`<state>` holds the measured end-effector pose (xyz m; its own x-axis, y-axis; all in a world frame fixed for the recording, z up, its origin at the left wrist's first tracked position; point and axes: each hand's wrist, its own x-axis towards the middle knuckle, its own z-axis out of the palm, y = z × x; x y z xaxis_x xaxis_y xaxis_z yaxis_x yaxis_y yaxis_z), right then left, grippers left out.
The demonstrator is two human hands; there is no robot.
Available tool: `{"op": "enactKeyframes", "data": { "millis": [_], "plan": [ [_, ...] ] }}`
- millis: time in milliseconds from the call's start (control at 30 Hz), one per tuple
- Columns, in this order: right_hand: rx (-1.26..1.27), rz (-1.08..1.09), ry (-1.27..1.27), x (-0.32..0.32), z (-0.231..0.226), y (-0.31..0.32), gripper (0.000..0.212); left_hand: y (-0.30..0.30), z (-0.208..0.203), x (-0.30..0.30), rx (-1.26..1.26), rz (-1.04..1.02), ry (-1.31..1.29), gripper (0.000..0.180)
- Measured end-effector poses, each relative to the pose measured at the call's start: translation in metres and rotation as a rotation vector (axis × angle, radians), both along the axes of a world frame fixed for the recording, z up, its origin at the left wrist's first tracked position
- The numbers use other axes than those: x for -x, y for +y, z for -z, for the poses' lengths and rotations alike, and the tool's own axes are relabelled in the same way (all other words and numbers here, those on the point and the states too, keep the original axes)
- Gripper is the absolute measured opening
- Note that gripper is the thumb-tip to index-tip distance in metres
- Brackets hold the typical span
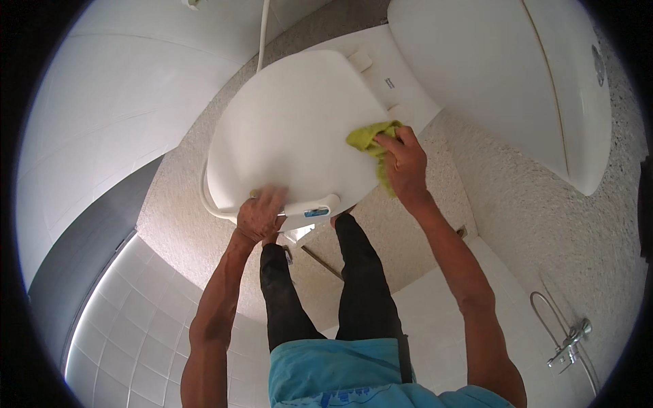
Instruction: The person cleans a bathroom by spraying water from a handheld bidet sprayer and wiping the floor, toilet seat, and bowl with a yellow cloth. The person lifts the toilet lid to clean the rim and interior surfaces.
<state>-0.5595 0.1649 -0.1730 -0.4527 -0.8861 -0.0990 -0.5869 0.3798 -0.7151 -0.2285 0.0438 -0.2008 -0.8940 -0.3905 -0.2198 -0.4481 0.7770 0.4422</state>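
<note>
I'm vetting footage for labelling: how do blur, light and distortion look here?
Head view: black fisheye rim, with the tiles bowed and glaring along their left edge; head view: left hand blurred at the fingertips, right hand and cloth clearer; head view: soft shading on the lid near the left hand.

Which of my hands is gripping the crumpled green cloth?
Your right hand: it grips the green cloth at the right edge of the white toilet lid, while your left hand is at the front edge.
</note>
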Motion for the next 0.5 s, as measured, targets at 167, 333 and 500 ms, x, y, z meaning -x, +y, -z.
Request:
{"op": "enactKeyframes", "data": {
  "millis": [167,333,500],
  "plan": [
    [0.147,-0.150,0.165,-0.022,-0.011,-0.055,0.037,0.000,-0.005,-0.001,-0.028,-0.015,-0.009,0.065],
    [0.147,-0.494,0.618,-0.031,0.027,-0.046,0.046,-0.004,-0.012,0.006,-0.101,-0.032,0.036,0.061],
    [0.202,-0.478,0.672,-0.011,0.038,-0.121,0.055,-0.009,-0.013,-0.003,-0.122,-0.020,0.174,0.053]
  ]
}}
